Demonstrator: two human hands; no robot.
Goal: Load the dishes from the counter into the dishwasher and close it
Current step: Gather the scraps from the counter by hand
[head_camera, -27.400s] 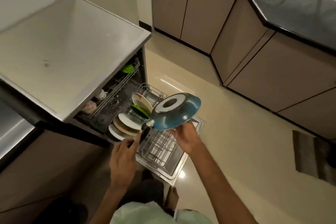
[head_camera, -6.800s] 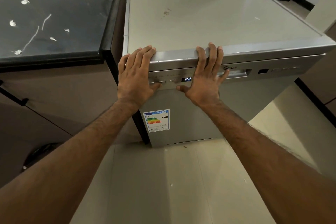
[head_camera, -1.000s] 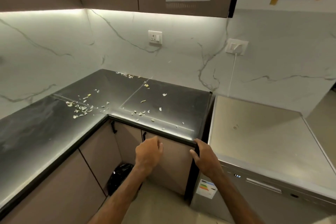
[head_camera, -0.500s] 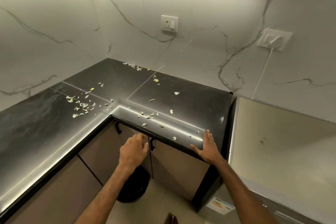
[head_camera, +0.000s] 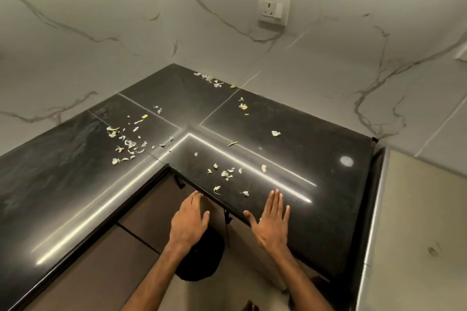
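Home kitchen. L-shaped black counter (head_camera: 303, 154) tucked into a corner, strewn with pale scraps (head_camera: 126, 145). White veined backsplash (head_camera: 101, 20) behind, with a socket (head_camera: 274, 9) set in it. Brown cabinets (head_camera: 151, 212) with a black handle (head_camera: 180, 183) under the counter edge. Steel dishwasher (head_camera: 417, 222) just beside the counter's right end. Black bin (head_camera: 202, 262) on the floor below.

The right hand (head_camera: 271, 219) is now laid flat farther onto the counter (head_camera: 290, 149), no longer just at its edge. The left hand (head_camera: 189, 219) is brought up to the counter's front edge.
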